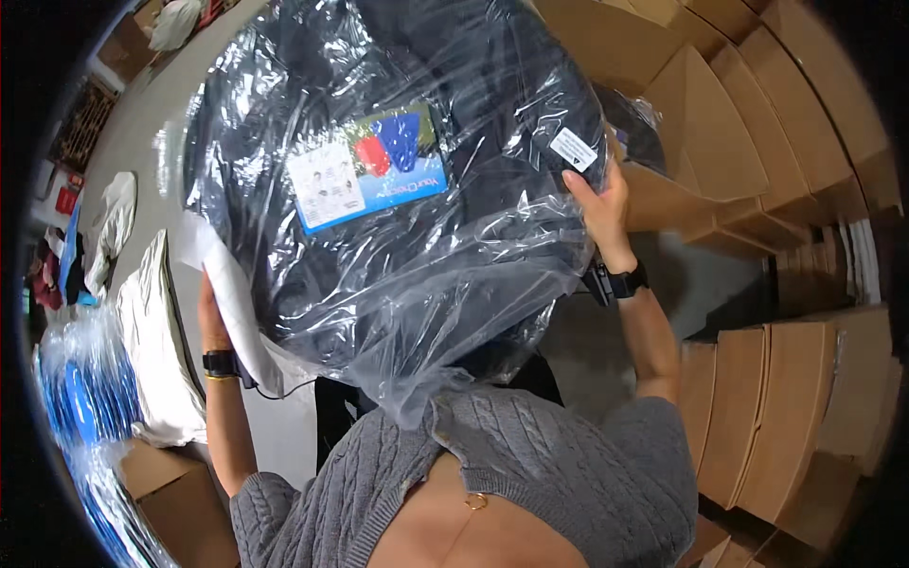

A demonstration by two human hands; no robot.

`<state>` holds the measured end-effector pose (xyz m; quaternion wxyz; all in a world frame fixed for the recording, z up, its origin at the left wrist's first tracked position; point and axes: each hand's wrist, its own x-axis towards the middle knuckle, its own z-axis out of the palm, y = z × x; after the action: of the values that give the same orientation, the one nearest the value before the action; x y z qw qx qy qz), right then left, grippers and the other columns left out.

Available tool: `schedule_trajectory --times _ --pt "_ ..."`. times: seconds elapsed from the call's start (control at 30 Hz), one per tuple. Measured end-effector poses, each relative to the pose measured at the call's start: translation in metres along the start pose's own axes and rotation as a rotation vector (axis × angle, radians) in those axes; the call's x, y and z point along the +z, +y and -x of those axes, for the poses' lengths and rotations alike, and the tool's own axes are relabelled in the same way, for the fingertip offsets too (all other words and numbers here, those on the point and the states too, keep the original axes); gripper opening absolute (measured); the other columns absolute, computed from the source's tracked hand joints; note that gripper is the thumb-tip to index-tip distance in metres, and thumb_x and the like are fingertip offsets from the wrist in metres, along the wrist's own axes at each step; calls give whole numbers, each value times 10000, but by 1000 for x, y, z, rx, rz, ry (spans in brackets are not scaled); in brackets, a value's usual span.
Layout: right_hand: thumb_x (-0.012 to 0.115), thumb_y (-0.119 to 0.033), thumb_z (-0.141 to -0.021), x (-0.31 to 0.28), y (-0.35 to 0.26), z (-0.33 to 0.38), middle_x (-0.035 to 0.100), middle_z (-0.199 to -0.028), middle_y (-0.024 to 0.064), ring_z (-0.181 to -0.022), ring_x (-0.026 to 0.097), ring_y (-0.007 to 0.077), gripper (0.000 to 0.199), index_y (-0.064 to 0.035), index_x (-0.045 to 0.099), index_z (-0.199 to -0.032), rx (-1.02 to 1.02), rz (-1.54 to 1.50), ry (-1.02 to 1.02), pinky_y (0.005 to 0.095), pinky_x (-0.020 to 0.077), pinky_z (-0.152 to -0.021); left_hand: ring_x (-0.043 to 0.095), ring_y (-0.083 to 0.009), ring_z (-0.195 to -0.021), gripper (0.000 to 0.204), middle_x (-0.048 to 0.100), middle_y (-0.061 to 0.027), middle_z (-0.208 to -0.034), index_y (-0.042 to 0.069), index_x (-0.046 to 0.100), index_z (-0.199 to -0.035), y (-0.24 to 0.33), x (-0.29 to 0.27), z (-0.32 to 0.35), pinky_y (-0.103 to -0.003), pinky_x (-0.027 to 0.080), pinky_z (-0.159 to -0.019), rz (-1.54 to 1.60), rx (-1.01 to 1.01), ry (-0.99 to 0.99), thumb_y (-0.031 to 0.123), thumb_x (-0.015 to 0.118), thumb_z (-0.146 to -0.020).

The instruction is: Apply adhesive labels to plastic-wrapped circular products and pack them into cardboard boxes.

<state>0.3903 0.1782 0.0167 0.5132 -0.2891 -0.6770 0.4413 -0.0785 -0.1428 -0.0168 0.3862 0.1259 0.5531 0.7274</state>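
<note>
Held up in front of my chest is a large, rounded dark package (398, 256) in a clear plastic bag. A coloured card (371, 168) with red and blue shapes lies flat under the plastic. Near the package's right edge is a small white label (574, 149). My right hand (606, 210) grips that edge just below the label, thumb on the front and fingers partly hidden behind. At the lower left edge my left hand (211, 308) holds the package from the side. A white sheet or flap (227, 293) covers most of its fingers. The bag's loose lower end (407, 383) hangs against my sweater.
An open cardboard box (705, 123) stands at the far right, with another plastic-wrapped dark item (634, 133) at it. More cartons (757, 407) are stacked at the right. Blue plastic-wrapped goods (85, 388), a carton (175, 502) and white cloth bundles (156, 331) are at the left.
</note>
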Motion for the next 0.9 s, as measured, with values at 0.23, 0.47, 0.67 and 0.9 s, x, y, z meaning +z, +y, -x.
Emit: schedule_trajectory --times 0.23,0.47,0.67,0.9 --pt "652 -15 -807 -9 -9 11 586 -1111 64 -1001 539 117 439 25 491 -1213 -10 -127 92 259 416 -888 620 -165 -798 394 632 -57 -935 52 545 -1153 8 7 -1 -294 525 -699 -100 16 -28 375 417 -966" --pt "627 -66 -824 -11 23 14 617 -1061 74 -957 562 133 361 22 543 -1164 185 193 67 263 430 -852 605 -188 -950 357 627 -65 -1046 30 534 -1193 30 42 17 -278 498 -811 -186 -50 -185 287 419 -974" --pt "606 -153 -852 -16 63 29 612 -998 33 -863 551 119 314 15 574 -1115 672 83 -258 267 437 -782 597 -171 -870 252 621 -35 -936 -10 562 -1106 111 5 -8 -289 469 -742 -113 321 11 166 467 -952" --pt "674 -273 -811 -49 107 26 617 -1003 77 -892 560 144 477 30 545 -1156 790 310 -719 283 437 -812 609 -152 -904 165 628 -37 -966 22 565 -1029 157 92 29 -312 476 -816 16 431 -160 144 514 -931"
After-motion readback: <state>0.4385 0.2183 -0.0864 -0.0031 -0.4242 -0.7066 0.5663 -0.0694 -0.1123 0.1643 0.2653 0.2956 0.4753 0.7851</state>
